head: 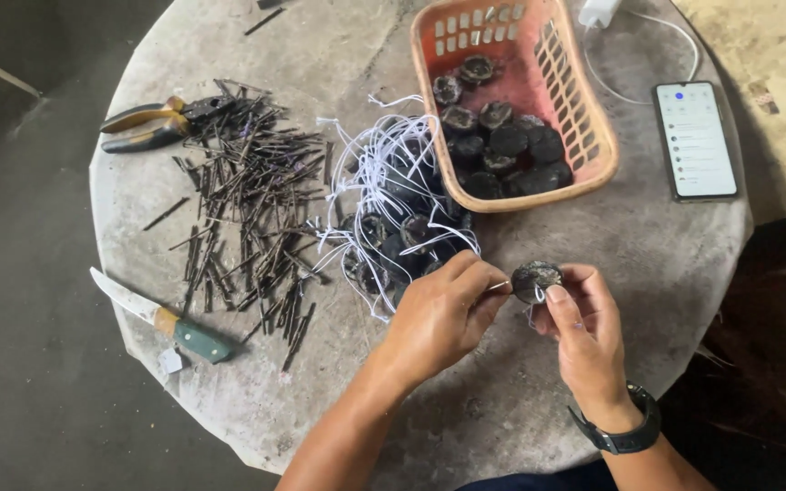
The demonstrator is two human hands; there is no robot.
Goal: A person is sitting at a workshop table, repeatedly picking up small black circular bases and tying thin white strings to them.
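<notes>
My right hand [584,327] grips a small round dark disc [535,277] between thumb and fingers, held above the round stone table [593,236]. My left hand [443,314] pinches a thin white string [500,286] at the disc's left edge. Just beyond my left hand lies a heap of similar dark discs with white strings [393,218] tangled over them. A pink plastic basket [584,127] behind it holds several more dark discs [498,145].
A pile of dark thin sticks [252,209] covers the table's left half. Pliers with yellow handles [152,123] lie at the far left, a knife with a green handle [161,318] near the left edge. A lit phone [695,138] with a white cable [648,55] rests at right.
</notes>
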